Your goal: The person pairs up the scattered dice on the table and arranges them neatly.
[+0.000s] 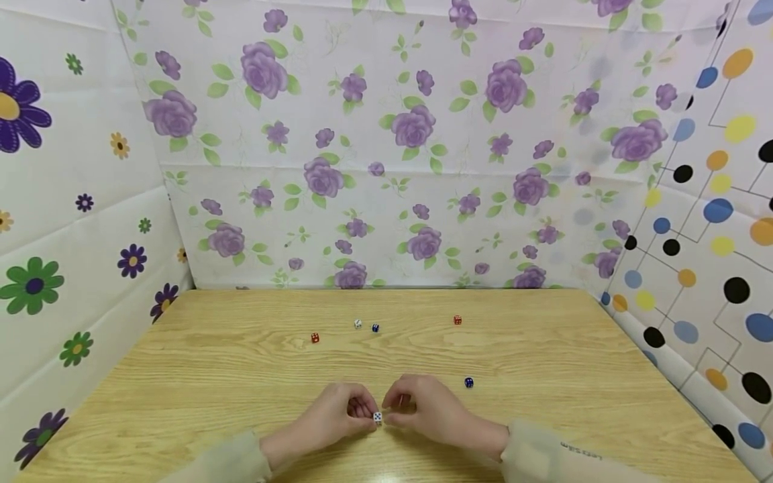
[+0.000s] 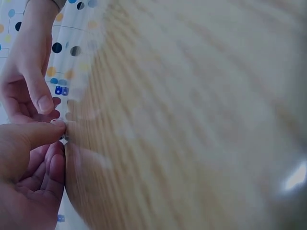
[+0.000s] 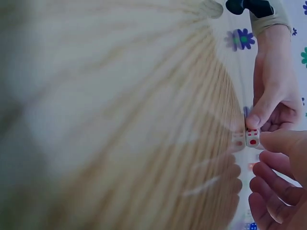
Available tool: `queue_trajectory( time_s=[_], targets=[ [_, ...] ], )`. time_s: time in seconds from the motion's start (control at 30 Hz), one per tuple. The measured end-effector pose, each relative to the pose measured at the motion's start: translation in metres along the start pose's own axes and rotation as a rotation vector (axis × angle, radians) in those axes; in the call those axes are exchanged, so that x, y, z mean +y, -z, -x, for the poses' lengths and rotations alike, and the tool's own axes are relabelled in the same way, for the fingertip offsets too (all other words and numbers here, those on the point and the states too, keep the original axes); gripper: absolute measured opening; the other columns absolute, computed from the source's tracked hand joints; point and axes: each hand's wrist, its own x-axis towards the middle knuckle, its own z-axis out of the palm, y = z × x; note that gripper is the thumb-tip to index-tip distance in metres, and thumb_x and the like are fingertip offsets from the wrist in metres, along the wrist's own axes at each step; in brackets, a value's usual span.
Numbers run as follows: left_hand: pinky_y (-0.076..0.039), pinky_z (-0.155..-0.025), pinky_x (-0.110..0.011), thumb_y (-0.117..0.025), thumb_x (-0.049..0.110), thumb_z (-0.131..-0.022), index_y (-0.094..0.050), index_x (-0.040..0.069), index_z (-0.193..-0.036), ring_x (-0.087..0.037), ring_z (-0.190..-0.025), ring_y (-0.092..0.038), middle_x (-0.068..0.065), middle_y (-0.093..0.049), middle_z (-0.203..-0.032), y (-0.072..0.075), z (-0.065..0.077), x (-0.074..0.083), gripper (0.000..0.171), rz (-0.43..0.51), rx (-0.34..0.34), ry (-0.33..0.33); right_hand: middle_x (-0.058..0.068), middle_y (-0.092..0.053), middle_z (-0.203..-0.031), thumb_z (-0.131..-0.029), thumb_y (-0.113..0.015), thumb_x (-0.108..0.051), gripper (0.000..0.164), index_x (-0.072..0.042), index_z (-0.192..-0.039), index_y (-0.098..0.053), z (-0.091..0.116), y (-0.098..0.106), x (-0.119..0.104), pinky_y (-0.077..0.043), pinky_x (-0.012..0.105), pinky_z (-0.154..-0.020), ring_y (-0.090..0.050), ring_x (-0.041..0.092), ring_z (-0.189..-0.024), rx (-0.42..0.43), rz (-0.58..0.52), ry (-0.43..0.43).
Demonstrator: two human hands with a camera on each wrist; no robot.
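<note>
A small white die (image 1: 377, 416) sits low over the wooden table, between the two hands. Its top face carries blue dots in the head view. From the right wrist, the white die (image 3: 253, 142) shows red dots on the faces turned that way. My left hand (image 1: 341, 410) pinches it between thumb and forefinger. Just to the right, my right hand (image 1: 427, 410) has its thumb and forefinger apart and bent toward the die, with a narrow gap in the head view. The left hand's thumb covers much of the die in the left wrist view.
Beyond the right hand lies a blue die (image 1: 469, 382). Farther back are a red die (image 1: 315, 338), another white die (image 1: 358, 323), a second blue die (image 1: 376, 328) and a second red die (image 1: 457, 320). Patterned cloths border the table (image 1: 241, 362) behind and at both sides.
</note>
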Motion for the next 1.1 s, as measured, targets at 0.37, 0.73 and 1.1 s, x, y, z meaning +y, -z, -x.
queue_trajectory(
  time_s=[0.37, 0.73, 1.1],
  targets=[
    [-0.050, -0.062, -0.015, -0.080, 0.010, -0.082, -0.071, 0.007, -0.087, 0.003, -0.068, -0.057, -0.001, -0.070, -0.081, -0.0032, 0.0024, 0.0029, 0.011, 0.009, 0.002, -0.009, -0.014, -0.068, -0.084, -0.085, -0.079, -0.021, 0.007, -0.021, -0.089, -0.073, -0.0015, -0.0037, -0.0031, -0.051, 0.015, -0.070, -0.057, -0.007, -0.075, -0.035, -0.054, -0.033],
    [-0.050, -0.061, -0.015, -0.081, 0.012, -0.080, -0.070, 0.008, -0.085, 0.004, -0.066, -0.057, 0.002, -0.069, -0.078, -0.0033, 0.0047, 0.0027, 0.013, -0.019, 0.028, 0.000, -0.013, -0.068, -0.084, -0.085, -0.078, -0.020, 0.006, -0.021, -0.089, -0.073, -0.0024, -0.0060, -0.0020, -0.052, 0.015, -0.070, -0.058, -0.007, -0.075, -0.033, -0.063, -0.014],
    [-0.050, -0.061, -0.015, -0.081, 0.012, -0.081, -0.073, 0.007, -0.086, 0.003, -0.067, -0.058, 0.000, -0.071, -0.080, -0.0020, 0.0081, 0.0044, 0.011, 0.016, 0.018, 0.006, -0.016, -0.067, -0.084, -0.085, -0.079, -0.023, 0.007, -0.024, -0.088, -0.073, -0.0013, -0.0074, -0.0002, -0.050, 0.015, -0.071, -0.059, -0.005, -0.077, -0.048, -0.051, -0.014]
  ],
)
